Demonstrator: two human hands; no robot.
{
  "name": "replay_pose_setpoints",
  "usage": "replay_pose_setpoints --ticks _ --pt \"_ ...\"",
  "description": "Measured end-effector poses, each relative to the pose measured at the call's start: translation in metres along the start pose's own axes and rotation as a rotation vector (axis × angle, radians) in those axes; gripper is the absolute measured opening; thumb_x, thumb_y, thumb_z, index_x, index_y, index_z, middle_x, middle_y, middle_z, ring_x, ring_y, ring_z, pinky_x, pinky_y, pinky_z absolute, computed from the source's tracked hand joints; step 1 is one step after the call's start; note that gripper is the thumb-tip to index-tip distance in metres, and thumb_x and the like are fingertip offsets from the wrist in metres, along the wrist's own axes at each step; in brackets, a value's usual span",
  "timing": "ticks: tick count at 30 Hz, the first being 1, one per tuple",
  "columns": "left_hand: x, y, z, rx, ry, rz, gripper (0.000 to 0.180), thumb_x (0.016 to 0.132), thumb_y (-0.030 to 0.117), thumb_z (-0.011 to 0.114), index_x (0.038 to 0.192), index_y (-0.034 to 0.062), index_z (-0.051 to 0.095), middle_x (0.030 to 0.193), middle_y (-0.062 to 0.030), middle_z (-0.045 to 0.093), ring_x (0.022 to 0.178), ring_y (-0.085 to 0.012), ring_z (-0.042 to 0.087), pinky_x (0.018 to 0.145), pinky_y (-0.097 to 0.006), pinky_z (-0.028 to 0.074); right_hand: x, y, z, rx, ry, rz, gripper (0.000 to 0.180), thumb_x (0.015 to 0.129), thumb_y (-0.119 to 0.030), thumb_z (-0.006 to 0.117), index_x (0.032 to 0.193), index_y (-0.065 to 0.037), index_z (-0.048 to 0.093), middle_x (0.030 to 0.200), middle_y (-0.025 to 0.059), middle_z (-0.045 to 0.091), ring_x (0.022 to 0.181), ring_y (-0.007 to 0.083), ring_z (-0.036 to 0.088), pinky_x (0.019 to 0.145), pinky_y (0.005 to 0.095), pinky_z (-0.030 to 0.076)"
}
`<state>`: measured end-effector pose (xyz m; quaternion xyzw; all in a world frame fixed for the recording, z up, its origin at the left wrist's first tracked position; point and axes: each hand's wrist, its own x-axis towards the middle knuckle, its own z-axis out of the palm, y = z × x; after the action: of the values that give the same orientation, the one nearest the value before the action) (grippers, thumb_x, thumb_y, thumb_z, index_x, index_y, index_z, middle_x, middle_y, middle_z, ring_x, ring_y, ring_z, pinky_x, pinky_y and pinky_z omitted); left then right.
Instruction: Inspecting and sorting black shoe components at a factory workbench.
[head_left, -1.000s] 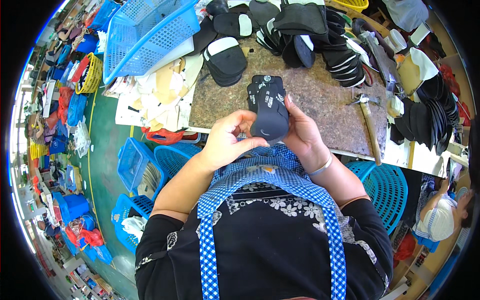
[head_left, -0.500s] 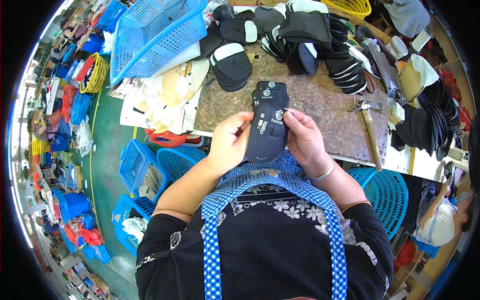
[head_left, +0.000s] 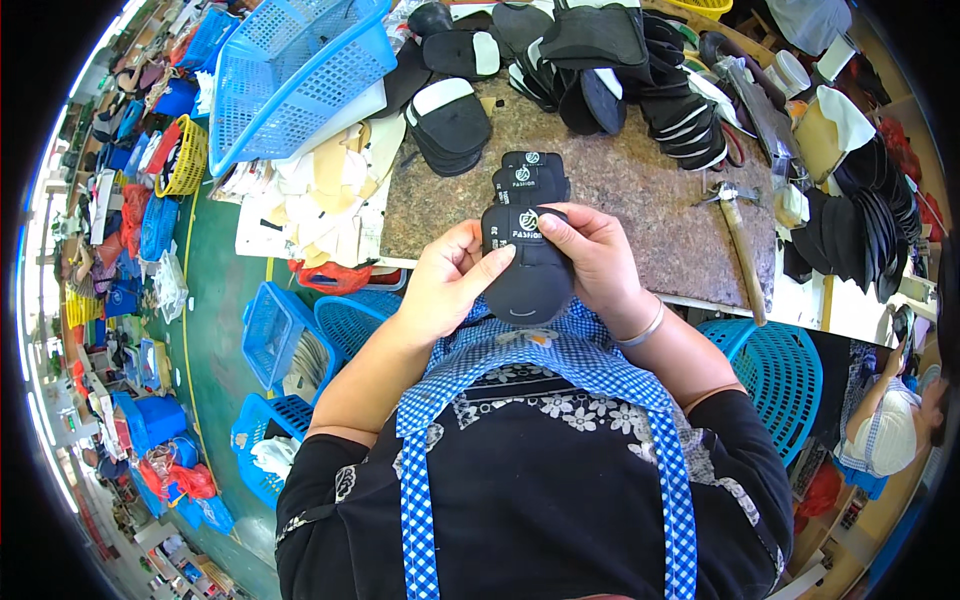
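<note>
A black insole [head_left: 528,288] with white print is held near the table's front edge, its rounded end toward me. My left hand [head_left: 447,278] grips its left edge, the thumb lying over the top face. On the other side my right hand [head_left: 600,265] pinches the upper right edge, thumb on top and fingers beneath. Just beyond, more black printed insoles [head_left: 528,183] lie overlapped on the brown mottled tabletop [head_left: 640,225]. Their lower ends are hidden behind the held one.
A hammer [head_left: 740,250] lies to the right by the table edge. Stacked black-and-white pieces [head_left: 447,125] and a larger pile [head_left: 600,50] stand farther back. A blue basket [head_left: 300,85] sits back left, above pale scraps [head_left: 330,190]. Another person [head_left: 885,430] is at far right.
The held insole has tipped, so its printed end looks foreshortened. My left thumb has moved onto its top face, and my right thumb has shifted left across it.
</note>
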<state>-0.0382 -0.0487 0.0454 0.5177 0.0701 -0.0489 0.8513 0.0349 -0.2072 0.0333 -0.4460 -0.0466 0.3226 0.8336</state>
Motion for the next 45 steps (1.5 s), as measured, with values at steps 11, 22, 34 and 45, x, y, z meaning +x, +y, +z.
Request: replay_pose_setpoints --ticks 11,22,34,45 --pt "0.034 -0.009 -0.021 0.518 0.401 0.193 0.014 0.077 0.012 0.067 0.075 0.0031 0.056 0.051 0.0050 0.044 0.041 -0.0024 0.040 0.040 -0.017 0.032 0.023 -0.006 -0.020 -0.255 0.073 -0.103 0.033 0.073 0.004 0.064 0.104 0.004 0.053 0.091 0.0074 0.062 0.080 0.0111 0.058 0.074 0.0234 0.048" --pt "0.141 0.019 -0.085 1.476 0.827 0.762 0.039 0.067 0.021 0.070 0.096 0.0006 0.055 0.091 -0.0139 0.053 0.089 -0.0292 0.052 0.078 -0.038 0.041 0.015 0.010 -0.019 -1.617 -0.121 -0.860 0.037 0.060 -0.009 0.068 0.094 -0.002 0.057 0.106 0.0109 0.054 0.099 0.0290 0.049 0.083 0.0384 0.042" --pt "0.105 0.008 -0.057 1.139 0.552 0.835 0.025 0.068 0.004 0.064 0.085 0.0018 0.045 0.086 -0.0146 0.056 0.076 -0.0257 0.057 0.069 -0.033 0.045 0.012 -0.017 -0.015 -1.368 0.027 -1.033 0.049 0.060 -0.007 0.070 0.104 0.001 0.051 0.107 0.0160 0.054 0.096 0.0332 0.052 0.082 0.0393 0.044" --pt "0.012 0.011 0.007 0.059 -0.208 0.166 0.032 0.073 -0.007 0.062 0.101 0.0000 0.050 0.085 -0.0024 0.055 0.080 -0.0080 0.055 0.069 -0.021 0.046 0.000 -0.002 0.019 -0.598 -0.202 -0.501 0.067 0.073 -0.006 0.064 0.130 -0.001 0.029 0.126 0.0175 0.041 0.113 0.0241 0.045 0.094 0.0335 0.035"
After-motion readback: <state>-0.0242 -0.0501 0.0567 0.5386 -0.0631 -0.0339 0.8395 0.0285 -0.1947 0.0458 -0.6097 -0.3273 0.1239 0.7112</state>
